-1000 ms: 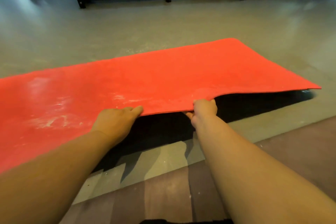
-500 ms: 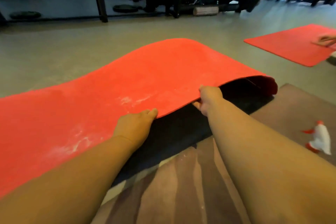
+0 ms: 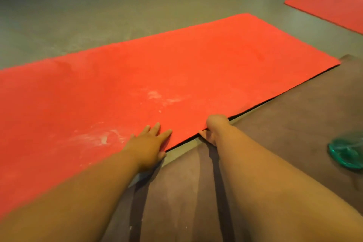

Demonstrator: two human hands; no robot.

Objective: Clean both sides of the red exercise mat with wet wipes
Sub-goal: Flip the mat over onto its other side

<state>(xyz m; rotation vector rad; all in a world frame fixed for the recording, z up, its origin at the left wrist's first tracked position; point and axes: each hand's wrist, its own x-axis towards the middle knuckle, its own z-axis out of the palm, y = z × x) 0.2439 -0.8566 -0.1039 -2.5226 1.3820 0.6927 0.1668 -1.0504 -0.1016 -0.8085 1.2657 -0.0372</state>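
Observation:
The red exercise mat lies nearly flat on the grey floor, running from the left edge to the right. White dusty smears mark its top near me. My left hand rests flat on the mat's near edge with straight fingers. My right hand grips the same near edge a little to the right, fingers curled over the top and thumb below. A thin dark gap shows under that edge. No wet wipe is visible.
A brown floor mat lies under my arms, against the red mat's near edge. A green translucent round object sits on it at the right. A second red mat lies at the far right. Dark equipment legs stand at the back.
The mat's raised near edge has come down from a high curl to almost flat. My left hand has opened and now lies flat on top; my right hand still holds the edge.

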